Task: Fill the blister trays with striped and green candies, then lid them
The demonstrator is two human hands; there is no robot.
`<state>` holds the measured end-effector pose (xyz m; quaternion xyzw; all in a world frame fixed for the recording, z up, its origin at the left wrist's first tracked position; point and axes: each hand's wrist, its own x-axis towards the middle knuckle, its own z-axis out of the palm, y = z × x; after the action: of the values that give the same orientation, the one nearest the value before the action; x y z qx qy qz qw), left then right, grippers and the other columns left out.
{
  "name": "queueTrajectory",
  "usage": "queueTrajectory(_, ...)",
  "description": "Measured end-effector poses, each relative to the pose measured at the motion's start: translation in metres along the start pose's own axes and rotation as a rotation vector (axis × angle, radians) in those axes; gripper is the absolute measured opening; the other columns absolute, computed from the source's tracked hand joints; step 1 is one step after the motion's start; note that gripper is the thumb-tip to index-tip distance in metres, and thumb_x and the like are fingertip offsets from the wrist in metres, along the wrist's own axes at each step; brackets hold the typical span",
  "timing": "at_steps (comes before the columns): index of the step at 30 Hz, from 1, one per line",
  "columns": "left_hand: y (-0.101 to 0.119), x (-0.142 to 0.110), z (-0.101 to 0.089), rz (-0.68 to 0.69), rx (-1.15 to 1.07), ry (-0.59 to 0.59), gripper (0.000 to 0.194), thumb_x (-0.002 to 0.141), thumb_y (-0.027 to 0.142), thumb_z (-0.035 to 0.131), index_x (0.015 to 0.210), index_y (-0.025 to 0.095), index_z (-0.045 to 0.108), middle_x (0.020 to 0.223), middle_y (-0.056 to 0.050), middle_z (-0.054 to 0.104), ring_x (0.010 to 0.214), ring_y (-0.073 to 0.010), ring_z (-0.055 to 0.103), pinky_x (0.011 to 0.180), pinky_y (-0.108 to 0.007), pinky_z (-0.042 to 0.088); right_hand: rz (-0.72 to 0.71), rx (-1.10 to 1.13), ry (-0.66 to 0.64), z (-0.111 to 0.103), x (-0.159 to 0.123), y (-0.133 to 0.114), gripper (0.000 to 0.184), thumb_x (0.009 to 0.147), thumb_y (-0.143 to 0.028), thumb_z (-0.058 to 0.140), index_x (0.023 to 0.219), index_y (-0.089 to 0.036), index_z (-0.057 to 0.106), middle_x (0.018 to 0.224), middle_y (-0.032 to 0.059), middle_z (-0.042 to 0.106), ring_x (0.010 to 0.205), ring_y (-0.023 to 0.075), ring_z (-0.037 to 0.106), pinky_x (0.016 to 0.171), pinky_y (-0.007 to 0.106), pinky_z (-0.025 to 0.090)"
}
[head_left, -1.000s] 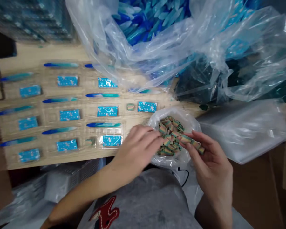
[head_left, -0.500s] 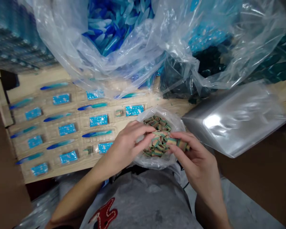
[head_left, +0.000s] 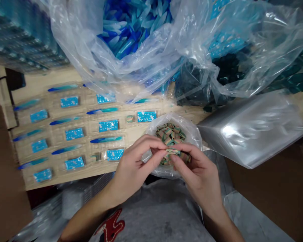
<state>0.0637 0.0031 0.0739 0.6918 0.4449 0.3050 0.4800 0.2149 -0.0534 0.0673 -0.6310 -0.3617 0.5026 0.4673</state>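
**2-hand pinch, close work**

Both hands nearly closed, fingertips meeting low over the bag mouth. Left hand point(head_left: 132, 164): fingers curled, thumb and fingertips pressed to one end of a striped strip point(head_left: 178, 155). Right hand point(head_left: 198, 173): thumb and forefinger pinched on the other end, remaining fingers curled under. The strip is green, tan and pink, held just above an open clear plastic bag point(head_left: 190, 129), which is filled with many short striped pieces point(head_left: 169, 133) of the same colours.

Left of the bag, a clear blister tray point(head_left: 91, 136) sits on a pale wooden board point(head_left: 37, 79). Its cells hold blue rectangular packets point(head_left: 108, 125), slim blue-and-teal pieces point(head_left: 106, 139) and 1 lone striped piece point(head_left: 130, 118); a 2nd sits in a lower cell point(head_left: 96, 156).

Beyond the tray, a large clear bag point(head_left: 91, 43) is heaped with blue slivers point(head_left: 133, 30). To the right lies a stack of flat clear bags point(head_left: 252, 129), with brown cardboard point(head_left: 270, 191) below it. The person's grey shirt point(head_left: 154, 215) fills the bottom of the view.
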Motion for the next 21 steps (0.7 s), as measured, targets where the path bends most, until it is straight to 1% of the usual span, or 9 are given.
queueTrajectory(3,0.001,-0.002,-0.002,-0.008,0.047,-0.007,0.01,0.092,0.013,0.06,0.091,0.021,0.065,0.086,0.0,0.07,0.081,-0.0121,0.067,0.073,-0.023,0.056,0.012,0.016,-0.013,0.001,0.0,0.001,0.007,0.086,-0.023,0.065,0.092,-0.025,0.069,0.083,-0.0014,0.071,0.072,0.0145,0.066,0.064,0.025,0.056)
queueTrajectory(5,0.001,-0.004,-0.002,0.043,0.1,0.002,0.011,0.093,0.011,0.059,0.094,0.021,0.063,0.088,0.0,0.069,0.082,-0.0118,0.066,0.073,-0.022,0.056,0.012,0.031,-0.029,0.002,0.0,0.002,0.006,0.086,-0.024,0.065,0.091,-0.025,0.069,0.081,-0.0016,0.07,0.069,0.0133,0.065,0.058,0.023,0.053)
queueTrajectory(8,-0.001,-0.008,0.0,0.115,0.148,0.002,0.016,0.094,0.01,0.057,0.104,0.022,0.061,0.093,-0.001,0.069,0.085,-0.0117,0.066,0.076,-0.022,0.055,0.003,0.03,-0.022,0.002,0.0,0.004,0.008,0.086,-0.024,0.066,0.094,-0.024,0.069,0.079,-0.0017,0.069,0.06,0.0113,0.06,0.051,0.021,0.049)
queueTrajectory(11,-0.005,-0.011,0.003,0.192,0.191,0.011,0.02,0.095,0.012,0.057,0.112,0.021,0.058,0.096,-0.002,0.068,0.088,-0.0125,0.065,0.079,-0.024,0.055,0.005,0.038,-0.006,0.002,0.0,0.003,0.01,0.086,-0.023,0.066,0.096,-0.025,0.07,0.08,-0.0017,0.069,0.055,0.0096,0.057,0.049,0.02,0.048)
queueTrajectory(14,-0.007,-0.011,0.002,0.274,0.262,0.004,0.022,0.095,0.01,0.056,0.115,0.02,0.057,0.099,-0.003,0.067,0.091,-0.0124,0.064,0.082,-0.024,0.054,0.025,0.103,-0.031,0.001,0.002,0.001,0.009,0.085,-0.025,0.067,0.094,-0.024,0.069,0.08,-0.0019,0.069,0.055,0.0092,0.058,0.049,0.019,0.05)
queueTrajectory(16,-0.007,-0.011,0.0,0.283,0.29,-0.049,0.027,0.096,0.007,0.053,0.118,0.02,0.059,0.102,-0.004,0.066,0.095,-0.0124,0.063,0.084,-0.023,0.053,0.044,0.153,-0.05,0.0,0.004,0.001,0.007,0.087,-0.027,0.066,0.091,-0.023,0.069,0.074,-0.0026,0.067,0.054,0.0091,0.059,0.047,0.017,0.049)
queueTrajectory(18,-0.006,-0.011,-0.003,0.262,0.266,-0.093,0.029,0.096,0.007,0.052,0.12,0.021,0.06,0.103,-0.004,0.066,0.097,-0.0126,0.063,0.084,-0.023,0.053,0.064,0.195,-0.056,-0.001,0.006,0.002,0.009,0.09,-0.029,0.063,0.086,-0.022,0.068,0.066,-0.0037,0.064,0.051,0.0086,0.057,0.045,0.016,0.048)
queueTrajectory(21,-0.004,-0.01,-0.003,0.215,0.143,-0.062,0.023,0.097,0.014,0.055,0.117,0.023,0.062,0.097,-0.001,0.069,0.09,-0.0119,0.066,0.078,-0.021,0.053,0.062,0.202,-0.021,-0.002,0.008,0.001,0.014,0.09,-0.028,0.062,0.079,-0.022,0.067,0.06,-0.0043,0.062,0.047,0.0081,0.055,0.043,0.015,0.046)
